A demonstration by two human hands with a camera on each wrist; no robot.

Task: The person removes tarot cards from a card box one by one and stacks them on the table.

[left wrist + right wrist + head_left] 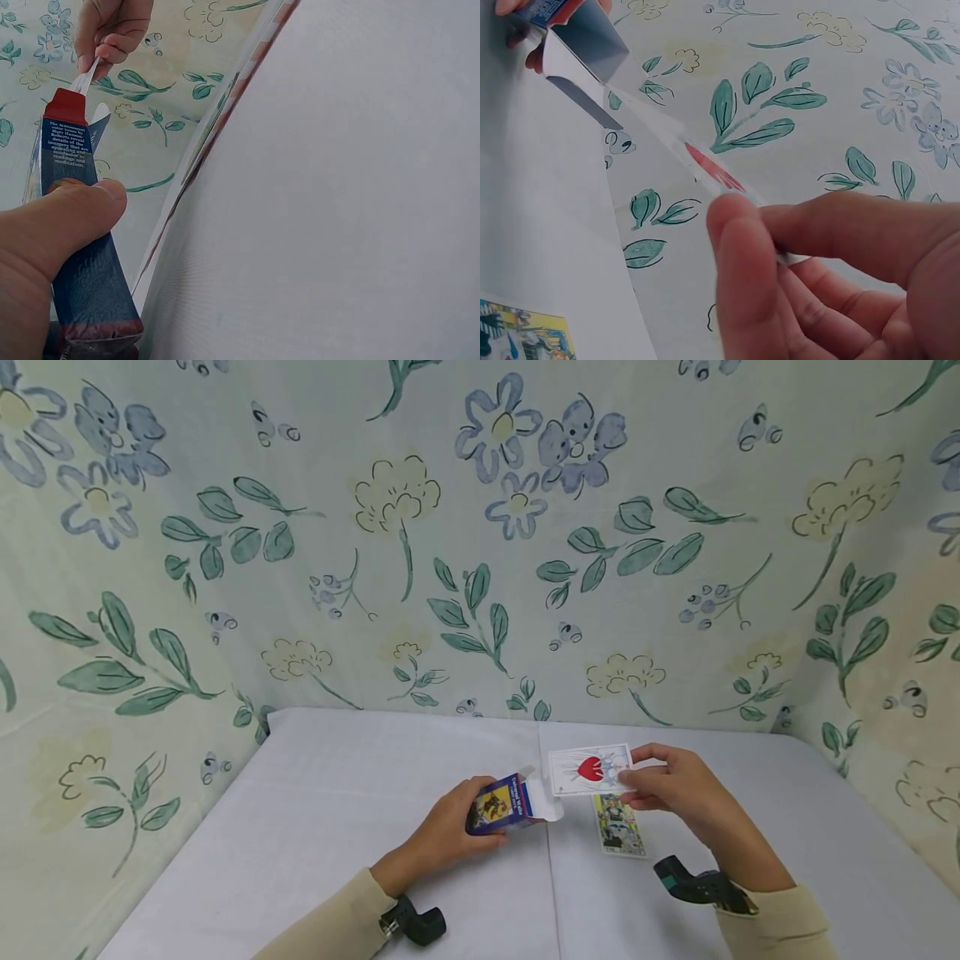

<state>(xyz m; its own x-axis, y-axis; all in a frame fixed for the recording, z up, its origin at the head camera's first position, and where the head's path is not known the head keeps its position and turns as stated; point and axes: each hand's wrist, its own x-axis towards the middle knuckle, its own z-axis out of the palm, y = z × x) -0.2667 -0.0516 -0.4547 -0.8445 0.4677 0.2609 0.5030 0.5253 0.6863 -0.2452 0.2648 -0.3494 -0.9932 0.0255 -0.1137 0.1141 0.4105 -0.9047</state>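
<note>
My left hand (pixel 447 818) grips a blue tarot card box (pixel 497 806) with a yellow picture and "Universal Waite" lettering. The box is tilted, its white end flap unfolded towards the right. In the left wrist view, the thumb lies across the printed narrow side of the box (pixel 94 281). Between thumb and fingers, my right hand (pixel 684 787) pinches a white-bordered tarot card (pixel 570 771) with a red heart, held up near the box opening. The right wrist view shows this card (pixel 716 166) nearly edge-on. Below it, a yellowish picture card (pixel 621 835) lies on the table.
A white cloth covers the table (pixel 337 777), with a crease running front to back near the middle. Floral fabric (pixel 480 635) hangs behind and at both sides. Each wrist wears a black camera mount (pixel 420 922).
</note>
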